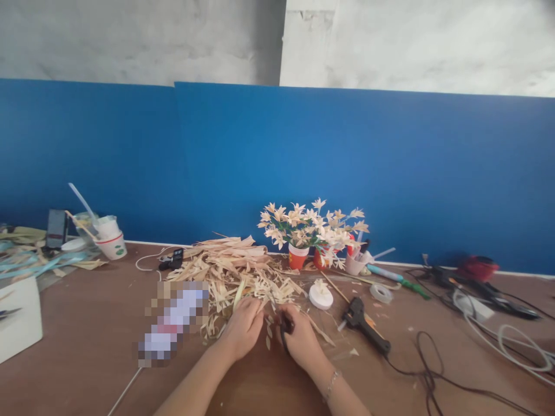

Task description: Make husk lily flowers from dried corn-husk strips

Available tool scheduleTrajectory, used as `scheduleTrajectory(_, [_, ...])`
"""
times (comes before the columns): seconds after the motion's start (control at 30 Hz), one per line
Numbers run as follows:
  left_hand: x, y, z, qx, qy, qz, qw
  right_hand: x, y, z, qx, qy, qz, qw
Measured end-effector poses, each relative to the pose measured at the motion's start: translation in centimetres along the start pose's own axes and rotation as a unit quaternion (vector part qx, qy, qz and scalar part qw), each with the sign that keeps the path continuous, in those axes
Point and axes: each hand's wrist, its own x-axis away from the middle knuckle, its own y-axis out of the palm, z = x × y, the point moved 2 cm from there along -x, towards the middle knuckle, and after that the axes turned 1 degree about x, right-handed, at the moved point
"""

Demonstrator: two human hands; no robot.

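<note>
Nr R hand (299,336): glue gun (367,328).

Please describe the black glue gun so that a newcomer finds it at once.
From the long blue partition, come down to the brown table. Right of the person's right hand lies the pistol-shaped black glue gun. Unlike the round white lid and whitish tape roll behind it, it trails a thin black cable.

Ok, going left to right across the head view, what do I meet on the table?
White flat board, white paper cup with red stripe and green print, pixelated long object, left hand, black-handled scissors in the right hand, round white lid, black glue gun, blurry red object.
</note>
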Motion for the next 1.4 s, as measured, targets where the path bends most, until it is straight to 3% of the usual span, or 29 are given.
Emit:
scheduleTrajectory(0.13, [0.0,0.0,-0.1,-0.002,0.010,-0.001,1.000,0.1,0.4,0.2,0.046,0.006,-0.031,0.998])
scheduleTrajectory(0.27, [0.0,0.3,-0.6,-0.010,0.014,0.001,1.000,0.0,0.2,0.4,0.060,0.017,-0.025,0.998])
scheduleTrajectory(0.47, [-0.2,-0.4,-0.8,-0.001,0.003,0.056,0.998,0.1,-0.1,0.4,0.074,0.026,-0.009,0.997])
scheduleTrajectory(0.73, [0.2,-0.1,-0.1,0.020,0.005,-0.029,0.999,0.0,-0.3,0.2,0.084,0.026,-0.007,0.996])
scheduleTrajectory(0.97, [0.2,0.2,-1.0,0.038,-0.008,0.003,0.999,0.1,-0.2,0.2,0.076,0.025,-0.008,0.997])
scheduleTrajectory(1.23, [0.3,0.2,-0.2,0.015,0.020,-0.045,0.999,0.2,-0.2,-0.1,0.046,0.028,0.002,0.999])
scheduleTrajectory(1.4, [0.1,0.4,-0.7,-0.018,0.022,-0.021,0.999,0.2,0.0,0.2,0.041,0.041,-0.011,0.998])
